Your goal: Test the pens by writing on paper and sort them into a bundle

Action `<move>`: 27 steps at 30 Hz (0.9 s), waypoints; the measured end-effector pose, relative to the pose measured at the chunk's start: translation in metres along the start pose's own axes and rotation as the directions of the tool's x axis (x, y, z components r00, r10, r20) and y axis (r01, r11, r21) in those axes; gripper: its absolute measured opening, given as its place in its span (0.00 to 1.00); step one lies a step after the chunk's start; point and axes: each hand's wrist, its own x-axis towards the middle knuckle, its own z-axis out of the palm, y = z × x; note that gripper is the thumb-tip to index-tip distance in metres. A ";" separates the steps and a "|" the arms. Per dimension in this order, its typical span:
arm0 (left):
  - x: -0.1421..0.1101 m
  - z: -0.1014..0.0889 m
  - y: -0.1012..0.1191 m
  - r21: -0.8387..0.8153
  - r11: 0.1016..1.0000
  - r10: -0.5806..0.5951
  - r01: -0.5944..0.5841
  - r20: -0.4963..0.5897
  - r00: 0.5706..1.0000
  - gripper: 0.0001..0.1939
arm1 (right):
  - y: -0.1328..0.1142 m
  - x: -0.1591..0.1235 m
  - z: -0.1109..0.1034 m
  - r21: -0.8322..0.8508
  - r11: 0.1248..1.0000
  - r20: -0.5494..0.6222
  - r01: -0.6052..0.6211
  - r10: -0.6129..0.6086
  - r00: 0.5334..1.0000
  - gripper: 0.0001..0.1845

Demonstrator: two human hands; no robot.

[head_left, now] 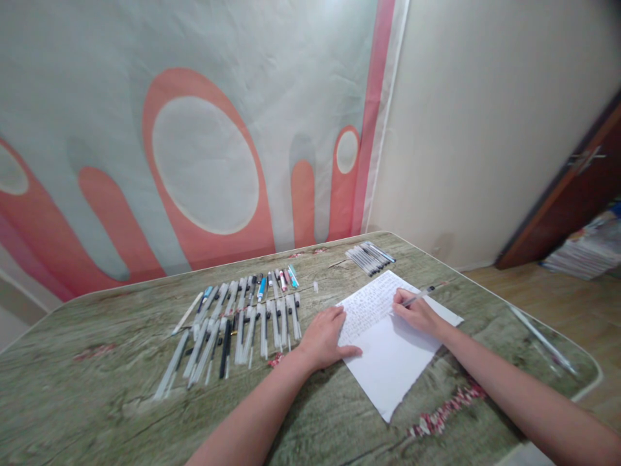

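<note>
A white sheet of paper (388, 369) lies at an angle on the table, its upper half covered with rows of handwriting. My right hand (414, 310) is closed around a pen (421, 294), a slim clear one with a dark end, and rests on the sheet at the written lines. The pen's tip is hidden by the fingers. My left hand (326, 338) lies flat over the paper's left edge, fingers stretched and thumb apart, holding nothing.
Left of the paper, two rows of pens and pen parts (250, 327) are spread on the wood-patterned table (97, 388). Beyond the paper lies a group of pens (371, 257). More slim clear pieces (543, 340) lie near the right edge. A door (572, 188) stands at far right.
</note>
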 end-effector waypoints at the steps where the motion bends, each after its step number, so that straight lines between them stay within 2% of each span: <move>1: 0.000 0.000 0.000 0.002 1.000 -0.002 0.002 0.001 1.000 0.44 | 0.000 0.000 0.000 -0.005 1.000 -0.002 0.003 -0.003 1.000 0.05; 27: 0.001 0.000 0.001 0.002 1.000 -0.004 0.003 0.013 1.000 0.44 | 0.000 0.001 -0.002 -0.007 0.999 -0.015 -0.034 0.034 0.999 0.06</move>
